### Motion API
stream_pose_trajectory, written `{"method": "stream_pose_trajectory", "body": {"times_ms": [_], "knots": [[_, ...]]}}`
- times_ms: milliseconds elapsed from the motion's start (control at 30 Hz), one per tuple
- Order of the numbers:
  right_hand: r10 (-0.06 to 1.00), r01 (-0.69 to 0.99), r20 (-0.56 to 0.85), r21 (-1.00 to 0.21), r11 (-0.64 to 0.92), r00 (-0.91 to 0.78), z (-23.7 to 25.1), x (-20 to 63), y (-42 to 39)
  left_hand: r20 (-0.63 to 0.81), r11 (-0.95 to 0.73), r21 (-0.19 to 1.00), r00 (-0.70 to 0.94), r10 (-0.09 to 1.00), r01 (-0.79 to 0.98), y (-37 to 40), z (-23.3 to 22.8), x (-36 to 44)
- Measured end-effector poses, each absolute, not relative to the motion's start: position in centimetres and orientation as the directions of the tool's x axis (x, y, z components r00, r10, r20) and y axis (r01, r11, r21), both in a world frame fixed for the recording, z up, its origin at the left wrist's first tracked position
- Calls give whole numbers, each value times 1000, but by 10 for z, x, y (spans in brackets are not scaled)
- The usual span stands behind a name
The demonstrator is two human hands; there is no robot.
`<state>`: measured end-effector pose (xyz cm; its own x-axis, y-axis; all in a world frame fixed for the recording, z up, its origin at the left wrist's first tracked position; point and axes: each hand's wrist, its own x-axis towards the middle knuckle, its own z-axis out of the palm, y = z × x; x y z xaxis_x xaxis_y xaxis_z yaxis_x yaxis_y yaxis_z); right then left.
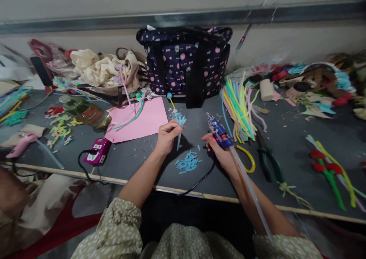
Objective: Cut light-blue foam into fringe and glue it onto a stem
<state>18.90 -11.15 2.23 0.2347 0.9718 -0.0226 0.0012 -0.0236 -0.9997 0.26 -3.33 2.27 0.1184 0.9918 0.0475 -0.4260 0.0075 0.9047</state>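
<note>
Between the thumb and fingers of my left hand (pixel 168 136) is a blue pipe-cleaner flower (pixel 180 120), its stem pointing down. My right hand (pixel 219 148) grips a blue hot glue gun (pixel 219 131), its nozzle crusted with whitish residue and tilted up to the left. A long clear glue stick (pixel 251 192) trails from the gun's back over my forearm. Below and between both hands lies a pile of short blue pipe-cleaner pieces (pixel 188 162). A finished-looking blue flower on a yellow stem (pixel 170 99) rests just beyond my left hand.
A pink sheet (pixel 137 122), a bottle (pixel 85 112) and a purple power socket (pixel 97 151) are on the left. A dark patterned bag (pixel 188 64) stands behind. To the right are a pipe-cleaner bundle (pixel 238 110) and pliers (pixel 268 158). Another person's arm (pixel 13 192) shows at far left.
</note>
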Motion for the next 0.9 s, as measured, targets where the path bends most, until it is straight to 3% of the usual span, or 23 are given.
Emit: {"method": "stream_pose_trajectory", "body": {"times_ms": [167, 433, 700, 900], "knots": [[973, 32, -20, -999, -28, 231, 25, 188, -111, -91, 145, 825, 126, 988, -545, -25, 22, -1], [975, 39, -19, -999, -28, 223, 22, 188, -108, -164, 247, 764, 191, 968, -595, -14, 20, -6], [967, 27, -26, -999, -34, 252, 19, 188, -107, -163, 173, 802, 69, 984, -571, -5, 10, -10], [969, 19, -46, -998, -52, 244, 13, 188, -105, -165, 174, 808, 67, 984, -563, -4, 9, -10]]}}
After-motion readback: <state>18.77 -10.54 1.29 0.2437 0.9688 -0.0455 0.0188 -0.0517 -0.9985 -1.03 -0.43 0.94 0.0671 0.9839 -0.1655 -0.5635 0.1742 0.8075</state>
